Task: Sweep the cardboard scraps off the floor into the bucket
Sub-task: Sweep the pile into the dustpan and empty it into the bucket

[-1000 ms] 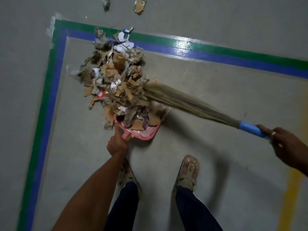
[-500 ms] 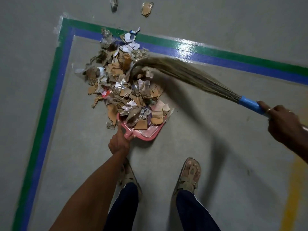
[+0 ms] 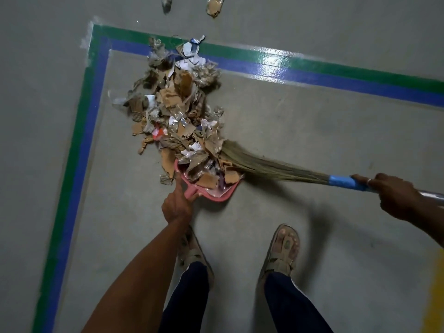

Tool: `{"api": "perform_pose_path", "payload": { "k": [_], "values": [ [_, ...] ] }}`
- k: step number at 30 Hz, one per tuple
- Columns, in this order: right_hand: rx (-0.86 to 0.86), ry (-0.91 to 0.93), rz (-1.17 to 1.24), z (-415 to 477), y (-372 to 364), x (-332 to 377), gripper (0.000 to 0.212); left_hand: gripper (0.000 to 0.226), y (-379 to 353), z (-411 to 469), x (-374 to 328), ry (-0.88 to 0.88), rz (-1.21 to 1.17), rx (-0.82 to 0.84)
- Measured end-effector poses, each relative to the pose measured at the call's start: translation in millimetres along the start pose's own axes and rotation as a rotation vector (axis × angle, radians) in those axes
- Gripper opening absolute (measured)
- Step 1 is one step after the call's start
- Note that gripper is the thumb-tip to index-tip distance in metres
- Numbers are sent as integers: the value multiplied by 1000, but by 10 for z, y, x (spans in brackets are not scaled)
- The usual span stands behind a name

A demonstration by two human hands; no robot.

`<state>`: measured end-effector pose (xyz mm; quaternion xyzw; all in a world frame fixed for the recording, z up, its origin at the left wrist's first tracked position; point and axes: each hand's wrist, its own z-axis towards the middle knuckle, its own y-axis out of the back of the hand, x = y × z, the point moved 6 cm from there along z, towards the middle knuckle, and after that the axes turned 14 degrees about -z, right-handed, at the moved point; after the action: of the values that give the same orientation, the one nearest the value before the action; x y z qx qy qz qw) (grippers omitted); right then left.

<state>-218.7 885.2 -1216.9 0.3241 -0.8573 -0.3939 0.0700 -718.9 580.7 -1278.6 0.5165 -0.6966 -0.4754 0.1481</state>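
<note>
A heap of brown cardboard and white paper scraps (image 3: 177, 104) lies on the grey floor inside a taped corner. Its near end spills into a pink dustpan (image 3: 217, 194) that rests on the floor. My left hand (image 3: 176, 205) grips the dustpan's handle. My right hand (image 3: 396, 197) holds a grass broom (image 3: 269, 167) by its blue-wrapped handle. The broom's bristle tips lie against the scraps at the dustpan's right side. No bucket is in view.
Green and blue floor tape (image 3: 336, 75) frames the heap at the left and the far side. Two loose scraps (image 3: 215, 6) lie beyond the tape at the top edge. My sandalled feet (image 3: 284, 248) stand just behind the dustpan. A yellow stripe (image 3: 434, 289) runs at the right.
The broom swung from the heap's far side back down towards me, and its tips now lie at the dustpan's right edge. My left hand and the dustpan stayed put.
</note>
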Motion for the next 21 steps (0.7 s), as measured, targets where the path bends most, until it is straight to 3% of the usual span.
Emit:
{"api": "perform_pose_path", "payload": {
  "k": [10,21],
  "values": [
    [-116,-33,125,-776,87,-149,82,102,366,-331,-196,-3,-42,-19],
    [-235,22,60,-1995,1603,-76,82,102,1975,-1403,-493,116,-124,-43]
  ]
}}
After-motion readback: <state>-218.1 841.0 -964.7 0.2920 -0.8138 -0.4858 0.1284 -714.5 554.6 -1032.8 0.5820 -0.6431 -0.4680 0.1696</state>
